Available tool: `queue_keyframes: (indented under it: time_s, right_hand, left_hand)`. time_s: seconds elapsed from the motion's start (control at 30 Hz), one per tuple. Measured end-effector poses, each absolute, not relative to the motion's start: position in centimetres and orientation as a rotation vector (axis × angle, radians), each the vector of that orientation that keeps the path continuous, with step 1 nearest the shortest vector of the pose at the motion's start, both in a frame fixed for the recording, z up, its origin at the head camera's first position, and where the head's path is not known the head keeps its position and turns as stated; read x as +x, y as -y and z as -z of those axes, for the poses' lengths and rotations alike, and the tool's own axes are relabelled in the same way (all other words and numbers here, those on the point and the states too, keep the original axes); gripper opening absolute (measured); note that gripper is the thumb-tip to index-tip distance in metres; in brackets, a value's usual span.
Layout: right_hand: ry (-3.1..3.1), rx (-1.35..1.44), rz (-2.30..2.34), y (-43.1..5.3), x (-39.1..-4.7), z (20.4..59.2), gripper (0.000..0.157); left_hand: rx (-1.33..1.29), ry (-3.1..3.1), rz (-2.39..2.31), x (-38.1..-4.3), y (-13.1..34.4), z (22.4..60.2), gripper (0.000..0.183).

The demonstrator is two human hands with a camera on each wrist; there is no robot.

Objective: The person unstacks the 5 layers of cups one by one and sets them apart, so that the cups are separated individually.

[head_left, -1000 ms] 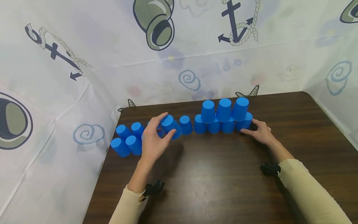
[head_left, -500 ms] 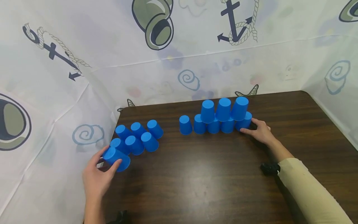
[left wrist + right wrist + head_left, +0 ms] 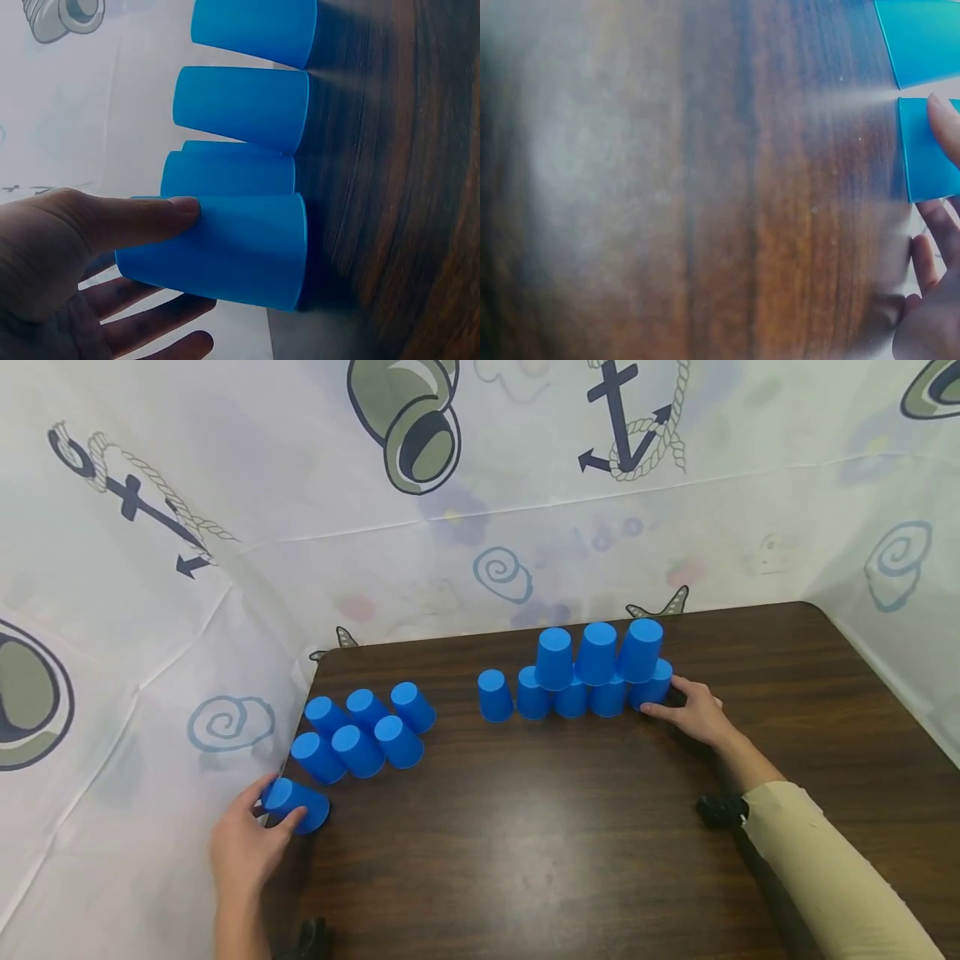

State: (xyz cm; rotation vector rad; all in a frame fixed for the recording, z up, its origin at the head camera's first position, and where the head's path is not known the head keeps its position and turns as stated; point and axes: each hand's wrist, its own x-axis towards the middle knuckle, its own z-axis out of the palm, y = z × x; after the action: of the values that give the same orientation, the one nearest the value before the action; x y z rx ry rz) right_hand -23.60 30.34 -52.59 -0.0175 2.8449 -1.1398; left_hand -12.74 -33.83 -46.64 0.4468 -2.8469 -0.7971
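Observation:
My left hand (image 3: pixel 247 843) grips an upside-down blue plastic cup (image 3: pixel 298 807) at the table's left edge, in front of several other upturned blue cups (image 3: pixel 358 750). In the left wrist view, the thumb (image 3: pixel 161 217) lies along the near side of that cup (image 3: pixel 225 251), and its rim is close to the tabletop. At the far right, my right hand (image 3: pixel 697 714) holds the end cup (image 3: pixel 651 687) of a row between thumb and fingers. Three upturned cups (image 3: pixel 597 653) stand on top of this row, bridging the cups below. The right wrist view shows the held cup (image 3: pixel 930 161) only partly.
A single upturned blue cup (image 3: pixel 495 696) stands at the left end of the row. The dark wooden table (image 3: pixel 525 843) stretches toward me. Behind it and along both sides hangs a white printed cloth (image 3: pixel 420 568).
My left hand has carried its cup from the middle of the table leftward and toward me, down to the front of the left group. The right hand has kept its hold on the end cup.

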Motion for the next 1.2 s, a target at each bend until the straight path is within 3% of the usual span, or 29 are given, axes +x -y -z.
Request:
queue_keyframes:
  time_s: [0.57,0.93,1.2]
  right_hand:
    - [-2.831,0.000,1.123,-30.4,-23.6,52.4,0.090]
    - [-2.851,-0.040,1.140,-29.9,-24.0,52.3,0.087]
    - [-2.845,-0.013,1.155,-30.1,-23.5,52.3,0.085]
  left_hand:
    - [0.426,2.814,0.849,-13.4,33.1,47.5,0.075]
    - [0.426,2.631,0.806,-12.7,32.5,46.8,0.087]
    - [0.139,2.079,0.803,-13.8,28.6,44.4,0.061]
